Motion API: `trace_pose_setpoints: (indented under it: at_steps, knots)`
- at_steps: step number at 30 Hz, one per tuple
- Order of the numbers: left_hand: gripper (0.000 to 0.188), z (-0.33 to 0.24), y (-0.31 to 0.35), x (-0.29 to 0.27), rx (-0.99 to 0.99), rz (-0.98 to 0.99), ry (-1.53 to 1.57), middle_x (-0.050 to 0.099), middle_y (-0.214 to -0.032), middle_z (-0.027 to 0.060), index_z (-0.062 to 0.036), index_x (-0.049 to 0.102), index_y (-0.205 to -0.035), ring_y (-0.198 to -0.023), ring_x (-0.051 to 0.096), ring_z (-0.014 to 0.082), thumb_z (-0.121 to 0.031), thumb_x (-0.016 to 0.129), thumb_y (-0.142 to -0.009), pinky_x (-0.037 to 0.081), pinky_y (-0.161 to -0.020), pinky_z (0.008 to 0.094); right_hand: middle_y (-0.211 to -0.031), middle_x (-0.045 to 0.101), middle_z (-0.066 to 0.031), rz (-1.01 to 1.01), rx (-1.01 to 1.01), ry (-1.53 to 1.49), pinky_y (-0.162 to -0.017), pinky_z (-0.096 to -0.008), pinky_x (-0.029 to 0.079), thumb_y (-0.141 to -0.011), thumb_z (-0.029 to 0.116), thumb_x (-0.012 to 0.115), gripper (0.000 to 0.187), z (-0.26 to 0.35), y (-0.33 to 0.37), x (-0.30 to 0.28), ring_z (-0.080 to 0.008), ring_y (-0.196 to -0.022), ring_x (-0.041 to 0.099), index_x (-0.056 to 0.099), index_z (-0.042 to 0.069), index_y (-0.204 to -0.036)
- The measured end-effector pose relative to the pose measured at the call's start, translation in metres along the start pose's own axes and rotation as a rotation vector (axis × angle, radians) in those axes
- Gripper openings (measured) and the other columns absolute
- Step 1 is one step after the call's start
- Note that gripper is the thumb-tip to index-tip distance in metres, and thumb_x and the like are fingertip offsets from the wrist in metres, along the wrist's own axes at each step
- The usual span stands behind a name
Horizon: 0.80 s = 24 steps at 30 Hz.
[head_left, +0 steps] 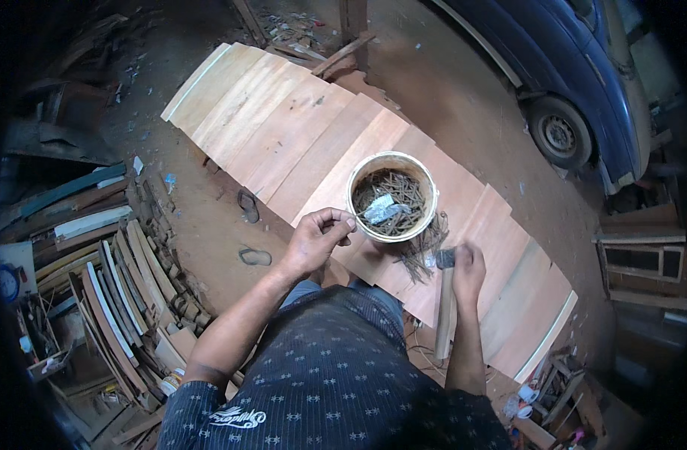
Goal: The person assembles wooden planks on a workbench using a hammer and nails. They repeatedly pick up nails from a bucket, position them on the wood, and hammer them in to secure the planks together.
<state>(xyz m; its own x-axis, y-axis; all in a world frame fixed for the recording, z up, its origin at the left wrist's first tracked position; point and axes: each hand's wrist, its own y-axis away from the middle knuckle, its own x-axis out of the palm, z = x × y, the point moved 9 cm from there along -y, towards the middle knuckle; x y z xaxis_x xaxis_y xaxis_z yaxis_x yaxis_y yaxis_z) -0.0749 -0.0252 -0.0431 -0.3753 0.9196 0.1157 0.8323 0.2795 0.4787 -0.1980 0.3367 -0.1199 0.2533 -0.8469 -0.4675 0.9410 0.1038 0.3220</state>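
A round white bucket [430,180] full of nails [394,184] stands on the wooden boards, with a crumpled silvery packet [386,208] on the nails. At the bucket's left rim is my left hand [321,238], thumb and forefinger pinched; whatever lies between them is too small to make out. More loose nails [417,264] are heaped on the boards beside the bucket. To the right of that heap, my right hand [471,271] is closed around the head end of a hammer [444,304], whose wooden handle points back toward me.
Overlapping pale boards [313,135] form a long slanting surface before me. Stacked curved timber [126,277] lies at the left, near two sandals [255,257] on the dirt floor. A blue vehicle [553,67] stands at the far right. Wood scraps [561,397] lie lower right.
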Motion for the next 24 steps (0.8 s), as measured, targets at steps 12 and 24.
trace_pose_setpoints:
  at_steps: [12,24]
  knots:
    - [0.026,0.018,-0.007,-0.110,-0.079,-0.216,0.175,0.072,-0.098,0.0043,-0.0006,0.070,-0.114,-0.077,0.064,0.0098,-0.021,0.072,-0.099,0.054,-0.073,0.0248,-0.106,0.072,-0.0230,0.231,0.113,0.628,-0.088,-0.0432,0.057,-0.081,0.024,0.076,0.053,-0.106,0.052,0.001,-0.0359,-0.091,0.071,0.063,-0.007,-0.122]
    - [0.026,0.085,0.061,-0.298,-0.030,-0.380,0.242,0.069,-0.095,0.0015,-0.0017,0.069,-0.117,-0.077,0.062,0.0097,-0.019,0.072,-0.098,0.053,-0.074,0.0273,-0.095,0.064,-0.0139,-0.126,0.146,0.083,-0.066,-0.0338,0.055,-0.085,0.007,0.072,0.038,0.008,0.092,-0.026,-0.0202,-0.073,0.063,0.057,-0.008,-0.116]
